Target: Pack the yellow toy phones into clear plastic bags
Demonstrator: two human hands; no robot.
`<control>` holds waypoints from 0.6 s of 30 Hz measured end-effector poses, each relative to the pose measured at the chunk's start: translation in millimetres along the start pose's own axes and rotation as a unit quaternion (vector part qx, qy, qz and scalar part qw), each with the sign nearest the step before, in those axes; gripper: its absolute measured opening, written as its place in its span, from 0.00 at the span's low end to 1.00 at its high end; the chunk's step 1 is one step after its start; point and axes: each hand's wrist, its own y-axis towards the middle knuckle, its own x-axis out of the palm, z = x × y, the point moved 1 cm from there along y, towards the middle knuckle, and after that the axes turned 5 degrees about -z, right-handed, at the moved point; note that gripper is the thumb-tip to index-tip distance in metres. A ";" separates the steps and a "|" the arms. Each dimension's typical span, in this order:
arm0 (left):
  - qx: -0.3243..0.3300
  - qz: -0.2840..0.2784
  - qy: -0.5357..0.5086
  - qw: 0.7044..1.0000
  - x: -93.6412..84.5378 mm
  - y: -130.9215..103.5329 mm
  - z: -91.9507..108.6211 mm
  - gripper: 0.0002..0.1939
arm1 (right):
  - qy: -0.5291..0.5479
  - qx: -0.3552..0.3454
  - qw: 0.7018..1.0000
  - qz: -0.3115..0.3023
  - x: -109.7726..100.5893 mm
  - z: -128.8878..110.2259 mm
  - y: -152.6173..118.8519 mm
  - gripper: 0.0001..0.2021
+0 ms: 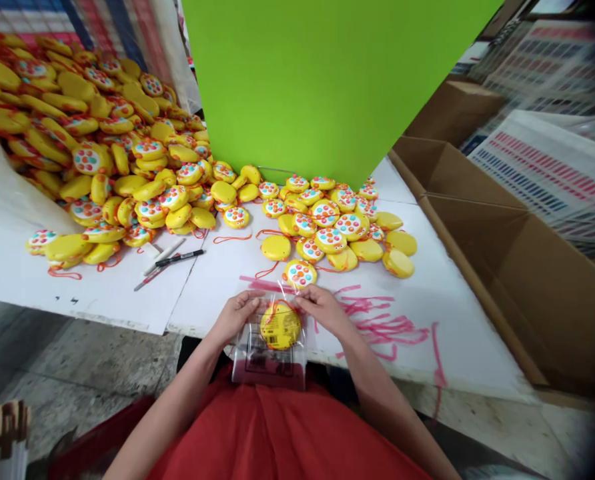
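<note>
Between my two hands, at the table's front edge, hangs a clear plastic bag (270,365) with black print. One round yellow toy (280,327) with a barcode and an orange cord sits in its upper part. My left hand (238,312) pinches the bag's top left corner, fingers closed. The top right corner is pinched by my right hand (322,307). Just beyond the bag lies another yellow toy (300,273), its white face dotted with coloured bumps. Several more such toys (337,230) form a loose group behind it.
A large heap of yellow toys (127,160) spills from a sack (12,180) at the left. Pens (177,259) lie near it. A tall green panel (327,87) stands behind. Pink strips (387,327) lie at right, beside an open cardboard box (517,280).
</note>
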 end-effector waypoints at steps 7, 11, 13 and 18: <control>-0.023 -0.004 -0.020 1.000 -3.9 -1.3 -0.7 0.27 | 0.145 0.057 0.988 -0.010 -15.2 6.3 -5.0 0.10; -0.016 0.009 0.001 1.000 -4.9 -2.1 -0.5 0.11 | 0.172 0.059 0.983 0.014 -9.6 9.2 -4.9 0.09; -0.012 0.017 0.000 1.000 -4.4 -2.2 0.5 0.06 | 0.188 0.059 0.980 0.032 -7.3 10.7 -3.8 0.05; 0.009 -0.023 -0.016 1.000 -0.3 -3.3 5.3 0.10 | 0.156 0.056 0.985 0.043 -6.9 6.8 -3.5 0.06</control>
